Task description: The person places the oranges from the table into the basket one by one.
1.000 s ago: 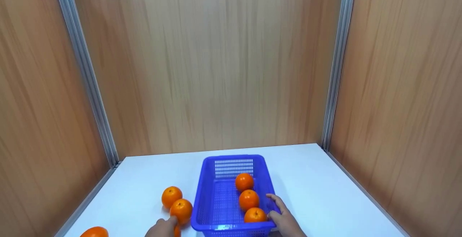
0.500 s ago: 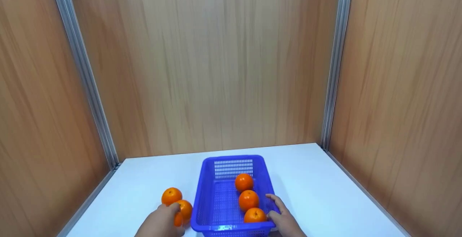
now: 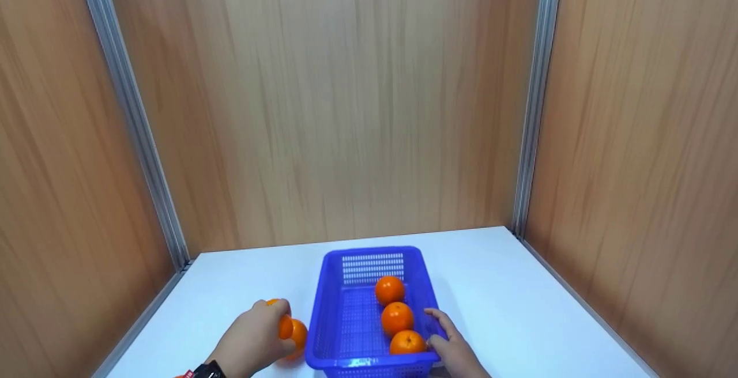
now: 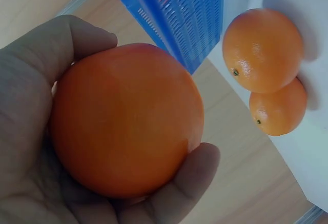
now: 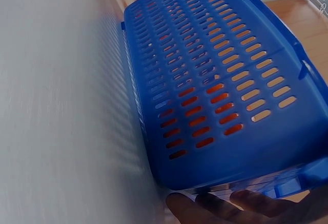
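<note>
My left hand (image 3: 252, 335) holds an orange (image 4: 128, 121), its fingers and thumb curled round it, left of a blue plastic basket (image 3: 369, 362). Two more oranges lie close together on the table: a nearer orange (image 4: 264, 49) and a farther orange (image 4: 279, 106). In the head view the left hand partly covers both. My right hand (image 3: 456, 350) grips the basket at its near right corner. Its fingertips (image 5: 184, 206) show against the basket's near end in the right wrist view. Three oranges (image 3: 397, 319) sit in a row along the basket's right side.
The white table (image 3: 519, 309) spreads to both sides of the basket. Wood-look panels (image 3: 357, 107) enclose it at the back and sides, with metal posts (image 3: 533, 101) at the corners. A dark band (image 3: 209, 369) is on the left wrist.
The left hand has risen from the near edge, now with an orange in its grip, and moved forward over the two table oranges. The right hand and basket have stayed put.
</note>
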Available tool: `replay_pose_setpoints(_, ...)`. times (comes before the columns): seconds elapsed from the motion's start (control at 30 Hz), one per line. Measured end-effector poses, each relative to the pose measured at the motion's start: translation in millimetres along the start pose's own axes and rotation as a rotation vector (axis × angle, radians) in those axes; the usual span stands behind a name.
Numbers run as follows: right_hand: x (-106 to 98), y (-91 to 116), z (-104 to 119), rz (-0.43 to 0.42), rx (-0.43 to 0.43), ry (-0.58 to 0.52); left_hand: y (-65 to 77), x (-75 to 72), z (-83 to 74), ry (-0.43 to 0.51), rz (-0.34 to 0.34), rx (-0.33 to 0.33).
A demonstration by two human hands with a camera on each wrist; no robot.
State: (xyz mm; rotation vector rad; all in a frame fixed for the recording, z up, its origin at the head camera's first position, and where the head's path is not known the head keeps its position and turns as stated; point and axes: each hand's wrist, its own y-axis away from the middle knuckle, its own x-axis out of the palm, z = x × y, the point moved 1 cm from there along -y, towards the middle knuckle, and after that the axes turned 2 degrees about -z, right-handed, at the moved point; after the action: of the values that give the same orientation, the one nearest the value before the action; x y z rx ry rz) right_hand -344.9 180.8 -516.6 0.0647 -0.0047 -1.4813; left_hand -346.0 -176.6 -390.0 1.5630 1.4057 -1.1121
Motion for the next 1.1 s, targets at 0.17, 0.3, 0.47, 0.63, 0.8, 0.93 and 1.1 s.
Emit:
replay_pose_setpoints(0.17,0,0,1,-0.005,-0.020,0.019,0.3,-2.6,-5.2,-0.044,-0.021,0.034)
replay_pose_setpoints(0.3,-1,-2,-1,-0.010,-0.044,0.051,-1.2,-1.5,-10.8,-0.095,-0.030,0.067)
replay_pose_setpoints(0.47,-1,-3,-3,0.002,-0.025,0.021,-2.8,-1.2,-20.2,-0.124,-0.006,0.102)
replay_pose_setpoints(0.63,-1,-2,-2,0.005,-0.023,0.001,-4.3,-3.3,-30.9,-0.143,-0.006,0.140)
replay_pose_setpoints(0.8,-1,-1,-1,0.006,-0.005,-0.013,-5.1,-2.8,-38.7,-0.169,0.000,0.155)
replay_pose_setpoints(0.93,-1,-1,-1,0.003,-0.004,-0.005,-4.5,0.7,-41.8,-0.199,-0.023,0.182)
replay_pose_setpoints(1.1,-1,-1,-2,0.004,-0.011,-0.008,-2.5,4.2,-45.6,-0.229,-0.049,0.210)
